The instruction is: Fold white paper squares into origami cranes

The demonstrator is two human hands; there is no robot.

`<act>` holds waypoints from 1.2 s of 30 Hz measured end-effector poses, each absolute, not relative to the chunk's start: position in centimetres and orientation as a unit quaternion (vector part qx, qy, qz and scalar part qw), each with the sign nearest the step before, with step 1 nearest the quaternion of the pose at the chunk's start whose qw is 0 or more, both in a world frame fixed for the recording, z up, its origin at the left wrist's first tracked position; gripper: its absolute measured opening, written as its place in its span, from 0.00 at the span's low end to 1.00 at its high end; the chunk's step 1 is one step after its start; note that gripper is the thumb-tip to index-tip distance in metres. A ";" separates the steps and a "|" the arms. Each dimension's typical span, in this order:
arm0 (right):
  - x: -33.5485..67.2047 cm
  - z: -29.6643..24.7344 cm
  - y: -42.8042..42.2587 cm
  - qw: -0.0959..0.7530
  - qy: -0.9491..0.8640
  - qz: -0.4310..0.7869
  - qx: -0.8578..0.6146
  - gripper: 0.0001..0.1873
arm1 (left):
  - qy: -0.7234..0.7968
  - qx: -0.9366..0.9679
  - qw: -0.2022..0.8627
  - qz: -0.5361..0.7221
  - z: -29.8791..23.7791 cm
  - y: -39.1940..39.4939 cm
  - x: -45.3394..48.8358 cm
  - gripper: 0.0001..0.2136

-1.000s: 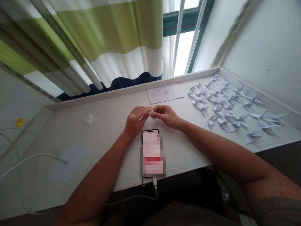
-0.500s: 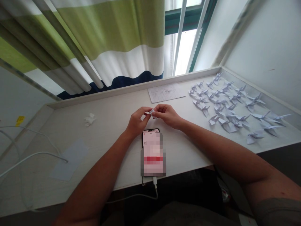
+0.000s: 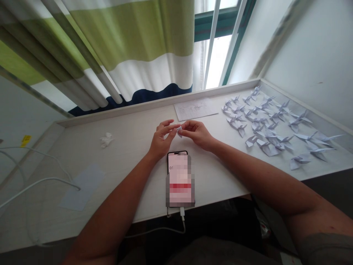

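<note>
Between my two hands is a small folded piece of white paper [image 3: 179, 131], mostly covered by the fingers. My left hand [image 3: 163, 139] pinches its left side with thumb and index finger, the other fingers lifted apart. From the other side my right hand [image 3: 197, 133] closes thumb and fingertips on the same paper. Just below the hands a phone [image 3: 179, 176] lies face up with its screen lit and blurred. To the right, several folded white paper cranes [image 3: 264, 121] stand on the white desk [image 3: 132, 129].
A printed sheet [image 3: 195, 109] lies beyond my hands. On the left are crumpled white paper [image 3: 106, 140], a blank sheet [image 3: 82, 187] and a white cable [image 3: 38, 184]. Another cable [image 3: 182, 214] plugs into the phone. A raised rim [image 3: 154, 105] borders the desk, with a curtain [image 3: 154, 33] behind.
The fingers of my left hand have lifted and spread, while its thumb and index finger stay at the paper. The folded paper has turned a little. My right hand is nearly still.
</note>
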State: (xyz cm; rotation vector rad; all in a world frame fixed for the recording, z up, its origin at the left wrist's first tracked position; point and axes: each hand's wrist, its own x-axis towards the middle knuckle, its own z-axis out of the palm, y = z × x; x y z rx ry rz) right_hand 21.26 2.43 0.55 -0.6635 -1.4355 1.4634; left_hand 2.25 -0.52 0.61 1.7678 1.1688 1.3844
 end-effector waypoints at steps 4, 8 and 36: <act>21.1 0.5 2.4 0.475 -0.589 0.588 -0.287 0.26 | 0.426 0.595 0.398 0.554 0.4 -0.3 2.7 0.13; 21.1 0.3 2.6 0.478 -0.597 0.574 -0.294 0.27 | 0.423 0.551 0.446 0.564 0.6 -0.6 3.0 0.13; 21.7 -0.3 2.7 0.501 -0.759 0.240 -0.340 0.19 | 0.435 0.637 0.377 0.512 -0.1 0.1 2.3 0.15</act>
